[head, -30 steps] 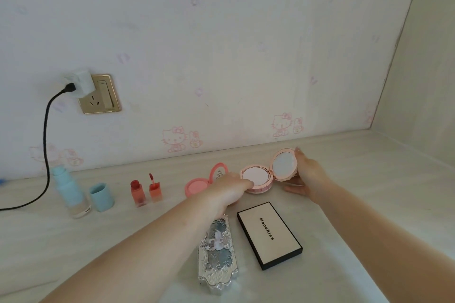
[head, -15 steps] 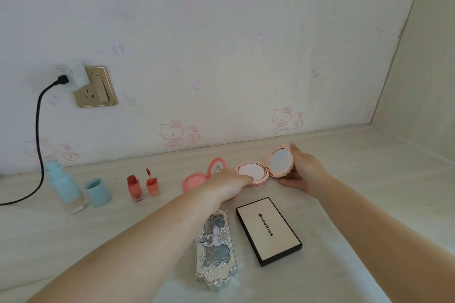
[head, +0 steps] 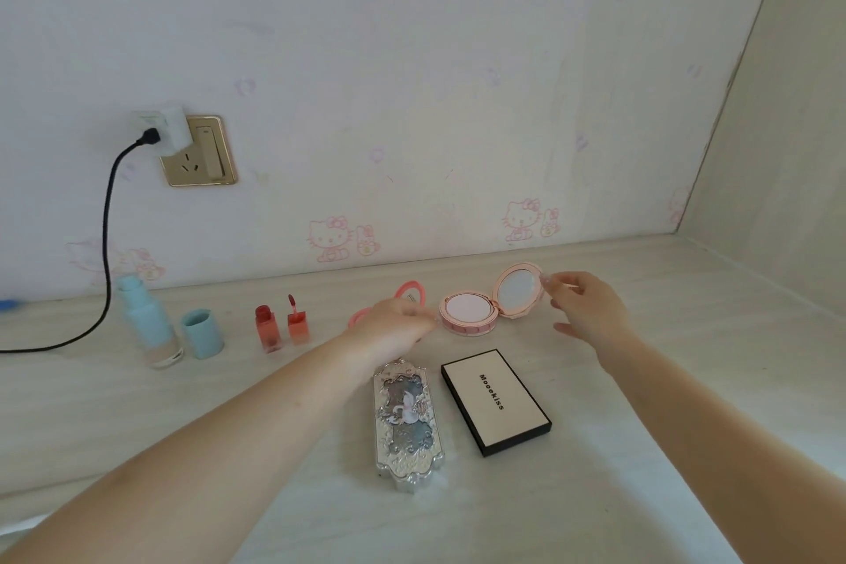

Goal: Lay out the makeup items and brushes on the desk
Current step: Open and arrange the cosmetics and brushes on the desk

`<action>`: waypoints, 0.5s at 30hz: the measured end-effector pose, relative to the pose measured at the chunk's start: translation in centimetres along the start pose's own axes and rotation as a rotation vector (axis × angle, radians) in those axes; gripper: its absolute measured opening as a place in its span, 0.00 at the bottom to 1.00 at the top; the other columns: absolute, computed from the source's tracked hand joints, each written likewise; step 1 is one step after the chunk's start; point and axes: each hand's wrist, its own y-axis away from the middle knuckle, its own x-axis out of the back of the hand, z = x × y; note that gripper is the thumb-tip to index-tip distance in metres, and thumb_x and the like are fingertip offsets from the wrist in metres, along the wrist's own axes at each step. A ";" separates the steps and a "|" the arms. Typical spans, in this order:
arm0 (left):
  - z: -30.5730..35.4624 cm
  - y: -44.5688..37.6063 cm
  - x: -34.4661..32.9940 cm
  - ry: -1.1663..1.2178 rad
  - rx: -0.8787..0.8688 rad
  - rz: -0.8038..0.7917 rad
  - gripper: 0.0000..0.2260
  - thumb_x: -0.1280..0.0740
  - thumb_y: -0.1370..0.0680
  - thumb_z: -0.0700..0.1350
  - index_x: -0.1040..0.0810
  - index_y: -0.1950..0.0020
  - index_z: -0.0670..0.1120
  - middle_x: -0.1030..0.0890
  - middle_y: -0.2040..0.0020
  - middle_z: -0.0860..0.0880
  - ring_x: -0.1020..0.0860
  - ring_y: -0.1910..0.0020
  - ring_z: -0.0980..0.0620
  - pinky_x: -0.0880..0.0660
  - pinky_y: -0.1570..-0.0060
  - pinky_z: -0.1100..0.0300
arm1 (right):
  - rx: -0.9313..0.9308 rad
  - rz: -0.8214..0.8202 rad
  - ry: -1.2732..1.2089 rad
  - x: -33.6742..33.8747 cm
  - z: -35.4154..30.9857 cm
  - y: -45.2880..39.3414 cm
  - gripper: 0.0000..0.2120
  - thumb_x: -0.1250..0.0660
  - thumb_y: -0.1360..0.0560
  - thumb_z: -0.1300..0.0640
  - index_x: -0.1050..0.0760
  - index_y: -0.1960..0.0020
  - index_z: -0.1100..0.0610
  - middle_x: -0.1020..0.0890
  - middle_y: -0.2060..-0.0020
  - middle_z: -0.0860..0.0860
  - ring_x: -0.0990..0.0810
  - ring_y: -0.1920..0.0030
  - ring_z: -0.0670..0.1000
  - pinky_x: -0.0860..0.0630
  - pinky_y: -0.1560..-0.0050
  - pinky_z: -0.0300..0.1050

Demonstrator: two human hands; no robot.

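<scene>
Head view: a round pink cushion compact (head: 469,315) sits open on the pale surface (head: 686,380), toward the far side; its base lies flat and its mirrored lid (head: 518,290) stands up, hinged at the base's right, with the mirror facing left and toward the camera; the right hand (head: 586,307) hovers just right of the lid, its fingers loosely spread and grasping nothing, fingertips (head: 551,284) at the lid's rim, though contact cannot be told; the left hand (head: 396,325) is just left of the base, blurred, so its grip cannot be told; behind it lies a smaller open pink compact (head: 412,295), partly hidden. Nearer the camera, a silver embossed palette (head: 407,424) lies with its long axis running near to far; beside it on the right a cream black-edged palette (head: 496,401) lies angled, its far end tipped left. To the left stand two small red lip tints (head: 279,327), a blue cap (head: 203,333) and an uncapped blue-topped bottle (head: 146,321).
</scene>
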 end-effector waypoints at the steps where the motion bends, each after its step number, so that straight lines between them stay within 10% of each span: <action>1: -0.4 0.7 0.3 0.004 -0.008 0.032 0.05 0.35 0.24 0.47 0.21 0.49 0.52 0.21 0.49 0.51 0.24 0.50 0.53 0.32 0.58 0.63 | 0.048 0.003 0.070 0.2 -0.2 0.9 0.20 0.33 0.27 0.43 0.27 0.40 0.54 0.20 0.48 0.49 0.21 0.49 0.51 0.22 0.44 0.55; 8: -3.1 4.0 1.3 -0.032 -0.086 0.114 0.14 0.36 0.22 0.46 0.24 0.37 0.48 0.25 0.36 0.51 0.26 0.38 0.54 0.33 0.40 0.62 | 0.334 -0.179 0.318 -2.0 -2.1 9.1 0.17 0.32 0.26 0.49 0.27 0.39 0.51 0.23 0.46 0.45 0.24 0.43 0.44 0.32 0.45 0.38; 15: -4.8 8.2 2.0 -0.215 -0.092 0.175 0.19 0.38 0.22 0.49 0.31 0.31 0.49 0.27 0.32 0.49 0.30 0.33 0.50 0.34 0.35 0.57 | 0.404 -0.374 0.599 -6.6 -2.7 15.8 0.25 0.32 0.27 0.45 0.34 0.32 0.47 0.29 0.37 0.47 0.26 0.39 0.48 0.28 0.42 0.43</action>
